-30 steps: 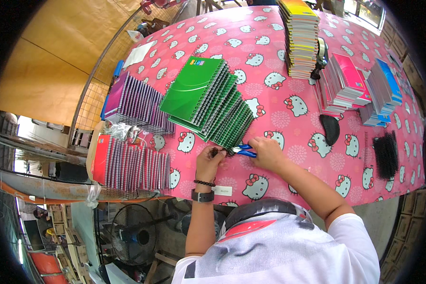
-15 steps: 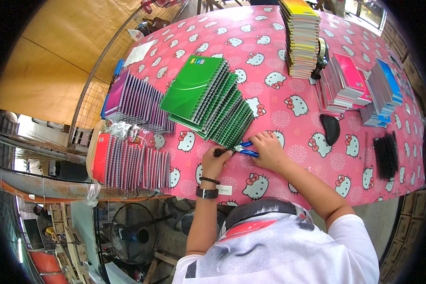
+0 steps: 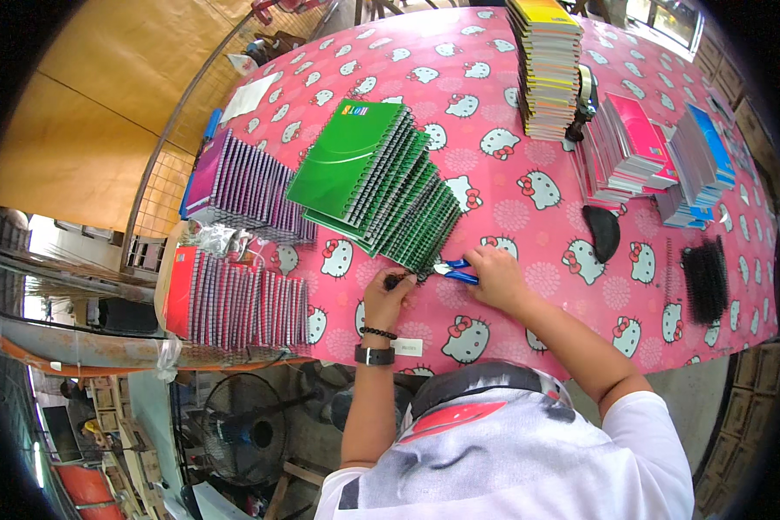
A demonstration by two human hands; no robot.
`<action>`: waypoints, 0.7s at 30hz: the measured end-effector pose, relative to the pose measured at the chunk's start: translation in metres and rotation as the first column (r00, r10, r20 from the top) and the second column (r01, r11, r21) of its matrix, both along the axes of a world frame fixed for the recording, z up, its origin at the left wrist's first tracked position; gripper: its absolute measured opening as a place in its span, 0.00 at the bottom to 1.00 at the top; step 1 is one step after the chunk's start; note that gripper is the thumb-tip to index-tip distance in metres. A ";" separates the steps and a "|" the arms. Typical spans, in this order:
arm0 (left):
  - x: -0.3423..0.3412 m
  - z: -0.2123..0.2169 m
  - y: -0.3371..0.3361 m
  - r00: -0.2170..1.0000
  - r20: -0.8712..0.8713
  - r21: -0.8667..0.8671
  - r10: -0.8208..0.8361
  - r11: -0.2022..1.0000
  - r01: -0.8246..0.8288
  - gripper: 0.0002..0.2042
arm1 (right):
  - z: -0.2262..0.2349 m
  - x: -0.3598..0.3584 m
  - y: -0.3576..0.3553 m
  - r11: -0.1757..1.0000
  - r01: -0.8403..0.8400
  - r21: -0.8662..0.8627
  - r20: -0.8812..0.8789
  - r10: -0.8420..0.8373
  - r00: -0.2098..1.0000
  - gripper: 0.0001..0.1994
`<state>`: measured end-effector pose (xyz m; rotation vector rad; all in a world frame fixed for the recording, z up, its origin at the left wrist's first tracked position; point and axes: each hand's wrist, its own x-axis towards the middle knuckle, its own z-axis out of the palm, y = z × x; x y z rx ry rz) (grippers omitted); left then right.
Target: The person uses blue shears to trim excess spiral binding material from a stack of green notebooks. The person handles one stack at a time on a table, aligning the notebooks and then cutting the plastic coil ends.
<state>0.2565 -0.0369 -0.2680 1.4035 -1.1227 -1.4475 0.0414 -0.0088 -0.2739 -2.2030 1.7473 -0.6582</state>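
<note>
My right hand [image 3: 499,279] is closed around the blue handles of small cutting pliers [image 3: 459,272], whose tip points left at the near corner of the green spiral notebooks [image 3: 347,165]. The fanned stack of these notebooks lies just beyond both hands, black coils along the right side. Curled in at the near end of the stack, my left hand [image 3: 388,299] holds a dark tangle that looks like black wire bits [image 3: 393,281]; its fingers partly hide it. A small gap shows between the pliers' tip and my left fingers.
Purple notebooks [image 3: 243,191] and red notebooks [image 3: 234,299] stand in rows at the left. Yellow [image 3: 546,78], pink [image 3: 628,139] and blue notebooks [image 3: 706,156] are stacked to the right. A black curved object [image 3: 601,234] and black coils [image 3: 706,282] lie on the pink tablecloth [image 3: 537,321].
My right hand and the pliers have drawn slightly right, away from my left hand. My left hand has shifted a little left and its fingers are off the pliers' tip.
</note>
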 end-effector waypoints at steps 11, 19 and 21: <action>-0.009 0.003 0.002 0.944 0.330 -0.147 -0.023 0.986 0.075 0.09 | 0.000 0.007 -0.005 0.985 -0.018 0.174 -0.014 0.021 1.000 0.18; 0.006 -0.019 0.002 0.926 -0.347 0.180 0.147 0.980 -0.088 0.06 | 0.000 0.009 0.000 0.996 -0.021 -0.088 -0.063 0.016 0.998 0.20; 0.000 -0.019 0.002 0.940 -0.324 0.170 0.107 0.984 -0.053 0.06 | -0.003 0.011 -0.002 0.996 -0.021 -0.084 -0.082 0.014 0.997 0.21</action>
